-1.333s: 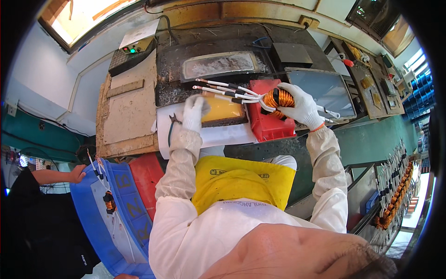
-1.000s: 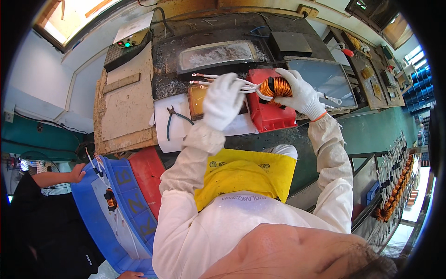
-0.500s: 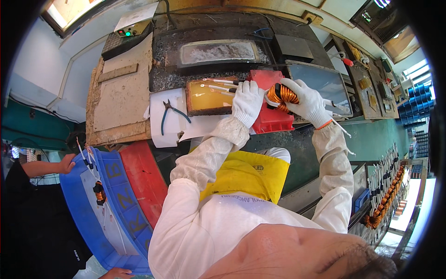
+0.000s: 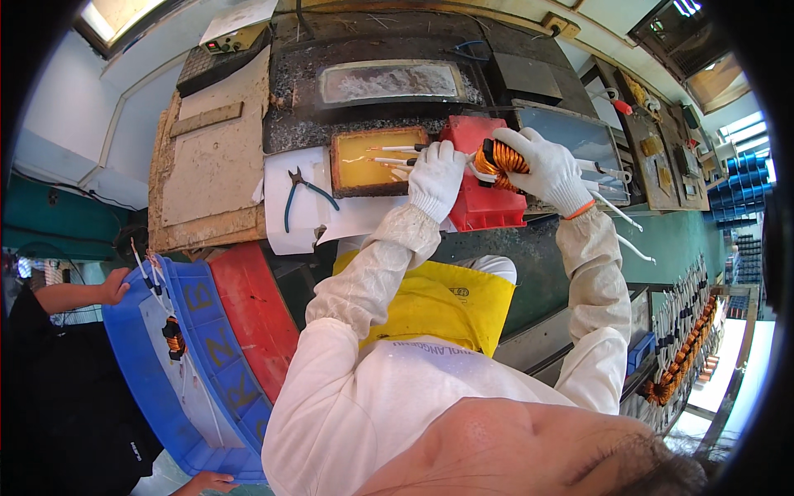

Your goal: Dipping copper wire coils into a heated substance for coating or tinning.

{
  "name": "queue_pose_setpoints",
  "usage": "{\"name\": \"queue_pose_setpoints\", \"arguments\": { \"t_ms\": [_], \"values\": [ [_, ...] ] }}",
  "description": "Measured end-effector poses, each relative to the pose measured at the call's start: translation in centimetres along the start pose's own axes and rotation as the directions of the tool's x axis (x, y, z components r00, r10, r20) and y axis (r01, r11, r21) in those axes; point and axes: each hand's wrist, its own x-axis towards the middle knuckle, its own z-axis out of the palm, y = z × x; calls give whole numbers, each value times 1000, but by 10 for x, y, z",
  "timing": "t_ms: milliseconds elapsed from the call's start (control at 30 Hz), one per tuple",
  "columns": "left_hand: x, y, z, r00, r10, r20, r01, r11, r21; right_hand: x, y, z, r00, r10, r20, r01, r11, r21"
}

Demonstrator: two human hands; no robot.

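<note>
My right hand (image 4: 550, 171), in a white knit glove, is closed around a toroidal coil (image 4: 499, 163) of copper wire with black parts. My left hand (image 4: 436, 175), gloved as well, grips the coil's white lead wires (image 4: 400, 150). Their bare ends reach over a rectangular tray of amber material (image 4: 354, 175); whether they touch it I cannot tell. More white leads (image 4: 608, 193) trail out to the right past my right hand. Under the coil lies a red plastic bin (image 4: 490, 208). Blue-handled cutters (image 4: 304, 195) rest on white paper left of the tray.
Behind the tray is a dull metal-surfaced trough (image 4: 391, 82). A control box (image 4: 236, 39) stands at the far left. Another person's hand (image 4: 115, 286) holds a blue bin (image 4: 207, 347) with a coil inside. Several finished-looking coils (image 4: 685, 351) line a rack at right.
The lead ends over the tray have shifted slightly right, and the coil slightly up and left. The leads trailing at right have swung outward. The control box's lamp went from green to red.
</note>
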Motion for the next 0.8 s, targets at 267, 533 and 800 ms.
{"name": "queue_pose_setpoints", "arguments": {
  "t_ms": [267,533,800],
  "values": [
    [0,-2,-6,984,-61,169,72,996,-57,1,1,1,999,-31,-18,31,1000,7],
    [-1,-3,-7,972,-83,222,101,992,-74,4,-5,-3,1000,-30,3,30,999,-38],
    [1,-2,-11,972,-76,222,92,994,-63,1,-3,-1,1000,-17,-12,16,1000,-9]
  ]
}}
